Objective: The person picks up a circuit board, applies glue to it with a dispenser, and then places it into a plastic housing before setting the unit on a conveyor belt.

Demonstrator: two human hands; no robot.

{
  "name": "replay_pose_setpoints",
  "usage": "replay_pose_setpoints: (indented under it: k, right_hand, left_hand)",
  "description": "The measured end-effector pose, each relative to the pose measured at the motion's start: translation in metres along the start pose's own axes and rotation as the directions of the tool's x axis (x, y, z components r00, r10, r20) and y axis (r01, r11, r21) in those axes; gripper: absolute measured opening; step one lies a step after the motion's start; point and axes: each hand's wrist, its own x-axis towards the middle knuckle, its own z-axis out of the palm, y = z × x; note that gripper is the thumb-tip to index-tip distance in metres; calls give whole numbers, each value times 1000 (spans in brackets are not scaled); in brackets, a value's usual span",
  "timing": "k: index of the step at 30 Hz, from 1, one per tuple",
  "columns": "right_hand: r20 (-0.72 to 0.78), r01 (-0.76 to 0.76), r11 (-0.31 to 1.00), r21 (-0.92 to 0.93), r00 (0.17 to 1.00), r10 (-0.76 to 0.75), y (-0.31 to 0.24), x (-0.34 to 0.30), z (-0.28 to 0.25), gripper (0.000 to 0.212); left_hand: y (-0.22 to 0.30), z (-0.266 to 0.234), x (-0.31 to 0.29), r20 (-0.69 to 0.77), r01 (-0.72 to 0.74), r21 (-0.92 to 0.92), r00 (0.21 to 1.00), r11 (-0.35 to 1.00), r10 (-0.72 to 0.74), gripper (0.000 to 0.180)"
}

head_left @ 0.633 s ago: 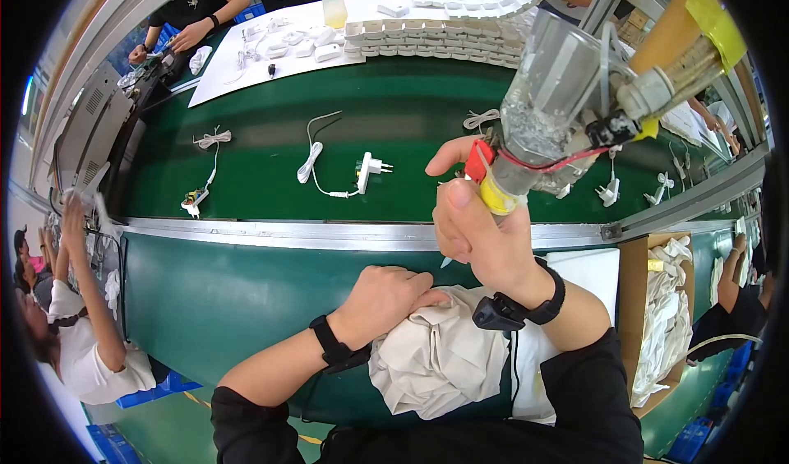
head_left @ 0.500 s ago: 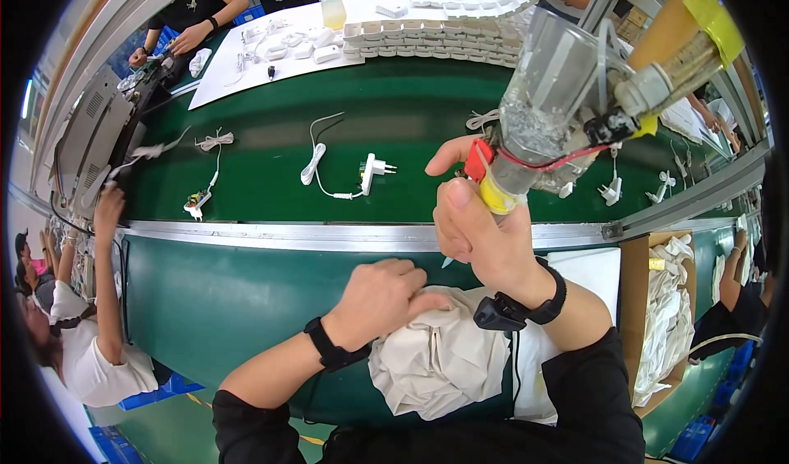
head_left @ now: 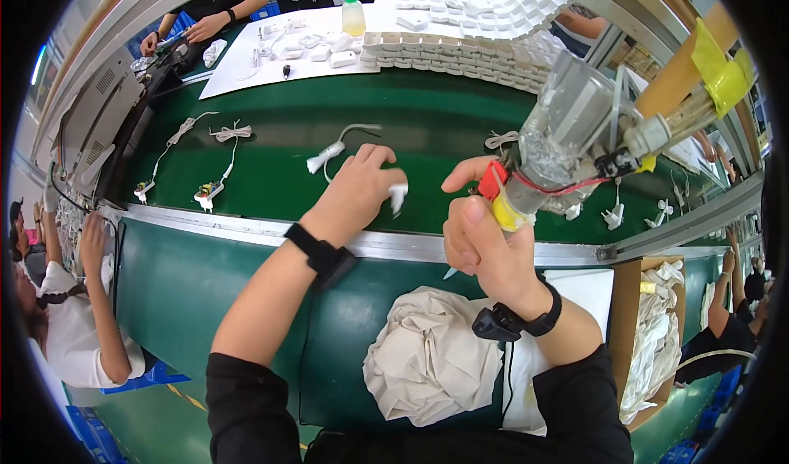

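Over the green belt, my left hand (head_left: 353, 193) has its fingers curled round a white plug adapter (head_left: 399, 198), which shows only in part and is blurred. The adapter's white cord bundle (head_left: 326, 157) lies just left of that hand, smeared by motion. My right hand (head_left: 497, 246) grips a glue gun (head_left: 567, 123) that hangs from above: a clear, crusted cup, a red trigger part and a yellow-banded lower end. Below that hand a pale blue tip (head_left: 449, 272) pokes out. A crumpled cream cloth (head_left: 433, 357) lies on the bench nearest me, touched by neither hand.
More corded plugs (head_left: 208, 191) lie on the belt (head_left: 271, 152) at left and right. A metal rail (head_left: 394, 246) edges it. Stacked white trays (head_left: 460, 57) and a green-capped bottle (head_left: 352, 18) stand beyond. A carton of cloths (head_left: 653, 341) is at right. Other people work nearby.
My left hand has left the cream cloth and reached forward to the plug adapter on the belt, taking hold of it. My right hand still grips the glue gun.
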Motion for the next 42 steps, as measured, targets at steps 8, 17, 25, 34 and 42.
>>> replay_pose_setpoints:
  k: [8,17,25,34,42]
  right_hand:
    - [-11,42,998,-38,999,-42,6,4,-5,31]
    - [-7,37,999,-11,999,-37,5,-28,-39,31]
    - [-49,52,994,-101,997,-57,6,-28,-47,32]
    - [-64,59,994,-91,996,-64,30,-16,-55,34]
    - [-41,140,979,-148,988,-148,53,-8,-63,34]
  left_hand:
    - [-17,-21,-24,-25,49,-69,998,996,-51,20]
    - [60,46,-18,-103,339,13,936,941,-336,29]
    - [81,61,-36,424,457,-883,681,-105,-598,33]
    - [112,82,-57,637,483,-665,765,-569,-96,43]
    - [115,95,-65,552,532,-762,832,-370,60,43]
